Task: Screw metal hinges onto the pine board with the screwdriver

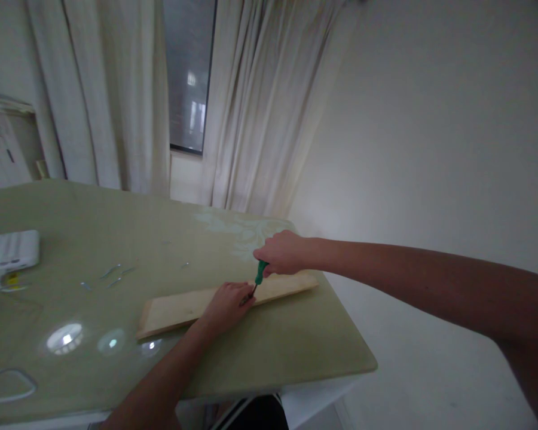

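Observation:
A long pale wooden board [179,307] lies flat on the green glass-topped table [273,352], near its right end. My right hand [283,253] is closed round the green handle of a screwdriver [260,273], whose tip points down at the board. My left hand [226,304] rests on the board, its fingers pinched together right at the screwdriver's tip; whatever small thing they steady is hidden.
Several small metal screws or nails [114,275] lie scattered on the table left of the board. A white power strip [12,251] sits at the far left, with a white cable loop [9,385] near the front edge. Curtains and a window stand behind the table.

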The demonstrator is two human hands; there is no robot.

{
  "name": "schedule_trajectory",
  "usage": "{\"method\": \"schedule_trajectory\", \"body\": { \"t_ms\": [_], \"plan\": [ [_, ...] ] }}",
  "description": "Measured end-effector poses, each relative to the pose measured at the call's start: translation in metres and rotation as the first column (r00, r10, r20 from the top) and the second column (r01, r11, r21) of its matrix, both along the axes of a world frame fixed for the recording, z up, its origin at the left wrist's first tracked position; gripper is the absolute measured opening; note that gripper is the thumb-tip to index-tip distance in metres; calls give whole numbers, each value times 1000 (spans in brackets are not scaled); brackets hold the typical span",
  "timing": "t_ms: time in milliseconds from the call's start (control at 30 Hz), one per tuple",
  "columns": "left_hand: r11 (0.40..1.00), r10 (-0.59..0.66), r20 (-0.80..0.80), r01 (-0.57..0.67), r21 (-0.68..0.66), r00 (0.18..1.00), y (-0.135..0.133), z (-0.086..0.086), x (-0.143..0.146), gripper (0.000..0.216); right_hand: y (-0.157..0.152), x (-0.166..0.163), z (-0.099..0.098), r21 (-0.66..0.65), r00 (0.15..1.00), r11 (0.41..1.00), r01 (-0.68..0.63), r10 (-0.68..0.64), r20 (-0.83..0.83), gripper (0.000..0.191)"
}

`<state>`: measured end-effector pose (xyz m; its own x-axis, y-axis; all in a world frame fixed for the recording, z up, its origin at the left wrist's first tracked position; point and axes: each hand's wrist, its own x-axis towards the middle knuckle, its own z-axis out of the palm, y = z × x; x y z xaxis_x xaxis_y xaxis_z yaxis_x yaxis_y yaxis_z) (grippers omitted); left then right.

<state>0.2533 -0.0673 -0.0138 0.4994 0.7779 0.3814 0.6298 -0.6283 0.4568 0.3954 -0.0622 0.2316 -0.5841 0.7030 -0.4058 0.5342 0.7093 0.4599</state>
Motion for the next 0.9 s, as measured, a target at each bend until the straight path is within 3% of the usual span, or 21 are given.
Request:
{"method": "schedule_trajectory", "body": {
  "t_ms": [133, 333, 567, 900],
  "plan": [
    [1000, -7, 4, 7, 0, 1000, 0, 1, 0, 12, 2, -3, -4, 31, 996, 996, 82, -82, 16, 51],
    [1000, -3, 25, 4, -5, 1000, 0, 0, 0, 16, 1, -4, -3, 6, 999, 999, -43, 43, -21, 42],
    [998, -53, 73, 54, -18, 996, 0, 2, 0, 18, 6, 0, -5, 12, 997, 997, 70, -69, -33, 58],
    [995, -54, 118, 64, -77, 992, 1, 3, -3, 15, -3, 7, -12, 25, 988, 993, 119, -115, -107, 61]
  ]
}}
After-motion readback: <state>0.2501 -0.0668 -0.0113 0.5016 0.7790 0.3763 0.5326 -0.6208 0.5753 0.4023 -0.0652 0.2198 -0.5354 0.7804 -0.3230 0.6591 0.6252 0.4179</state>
